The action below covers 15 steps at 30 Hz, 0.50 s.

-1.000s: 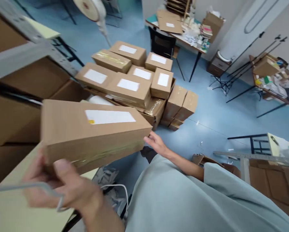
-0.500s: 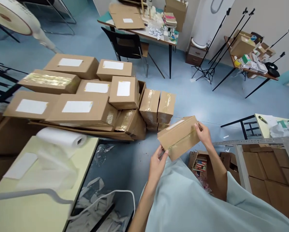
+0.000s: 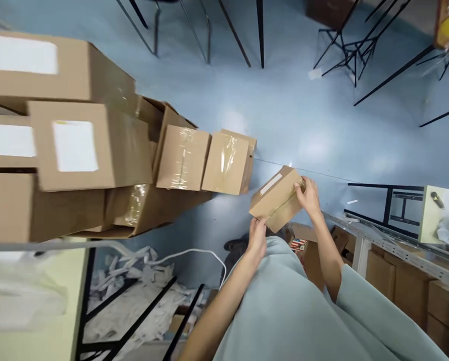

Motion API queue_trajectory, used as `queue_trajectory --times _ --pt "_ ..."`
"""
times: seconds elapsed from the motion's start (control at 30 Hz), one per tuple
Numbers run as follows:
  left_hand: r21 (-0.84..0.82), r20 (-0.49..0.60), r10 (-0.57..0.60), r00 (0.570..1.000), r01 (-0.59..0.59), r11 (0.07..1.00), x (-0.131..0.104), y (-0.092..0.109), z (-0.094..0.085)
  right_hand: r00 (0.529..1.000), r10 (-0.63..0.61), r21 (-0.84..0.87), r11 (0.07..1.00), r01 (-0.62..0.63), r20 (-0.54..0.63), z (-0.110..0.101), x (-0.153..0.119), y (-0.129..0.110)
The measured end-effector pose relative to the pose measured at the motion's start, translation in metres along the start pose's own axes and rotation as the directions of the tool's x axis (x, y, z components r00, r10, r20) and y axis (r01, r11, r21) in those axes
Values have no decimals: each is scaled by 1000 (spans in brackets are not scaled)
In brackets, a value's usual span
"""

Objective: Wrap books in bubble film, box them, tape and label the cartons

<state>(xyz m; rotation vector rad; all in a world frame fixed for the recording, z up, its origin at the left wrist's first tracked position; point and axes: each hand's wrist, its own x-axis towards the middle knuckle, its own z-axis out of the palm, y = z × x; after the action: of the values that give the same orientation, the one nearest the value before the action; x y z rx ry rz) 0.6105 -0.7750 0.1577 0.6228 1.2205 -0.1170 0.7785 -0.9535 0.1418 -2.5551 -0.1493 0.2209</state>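
Between my two hands is a small taped cardboard box (image 3: 279, 200), tilted, with a white label on its far side face and clear tape along its seam. My left hand (image 3: 258, 235) grips the near left corner, thumb on the upper face. At the opposite end my right hand (image 3: 307, 198) grips the right edge. Just beyond, to the left, stand two taped cartons side by side, the nearer one to me being the right-hand carton (image 3: 226, 163) and the other the left-hand carton (image 3: 183, 158).
Larger labelled cartons (image 3: 74, 145) are piled at the left. A pale yellow table (image 3: 68, 291) with a white cable (image 3: 187, 253) stands at lower left. On the right, a metal rack (image 3: 363, 245) holds boxes. An open carton (image 3: 312, 255) sits beside my body.
My view has tipped downward and come nearer the stacked cartons. The box stays in both hands, now held closer to level in front of my body.
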Motion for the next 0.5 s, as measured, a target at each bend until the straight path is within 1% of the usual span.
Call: queue_trajectory --times 0.07,0.13,0.23,0.3,0.37,0.4,0.47,0.5 --pt "-8 -40 -80 996 80 997 27 -12 19 996 5 -55 999 -1 89 14 28 20" --pt "-17 -73 -149 986 148 989 53 -23 31 982 18 -103 995 2 191 32 52 40" --pt "-29 -110 -208 972 206 978 86 -35 43 952 32 -136 991 10 305 60 79 64" --pt "-25 -120 -214 970 212 977 102 -39 49 943 37 -128 992 6 331 75 93 77" --pt "-9 -118 -203 972 203 979 116 -40 58 949 45 -102 995 -14 312 83 108 86" --pt "4 -112 -191 975 193 981 122 -38 65 958 56 -86 996 -33 282 85 116 90" --pt "33 -81 -151 985 155 987 139 -28 85 979 97 -45 995 -90 181 81 137 96" --pt "51 -54 -120 991 123 991 150 -19 99 985 130 -18 992 -128 113 76 149 99"
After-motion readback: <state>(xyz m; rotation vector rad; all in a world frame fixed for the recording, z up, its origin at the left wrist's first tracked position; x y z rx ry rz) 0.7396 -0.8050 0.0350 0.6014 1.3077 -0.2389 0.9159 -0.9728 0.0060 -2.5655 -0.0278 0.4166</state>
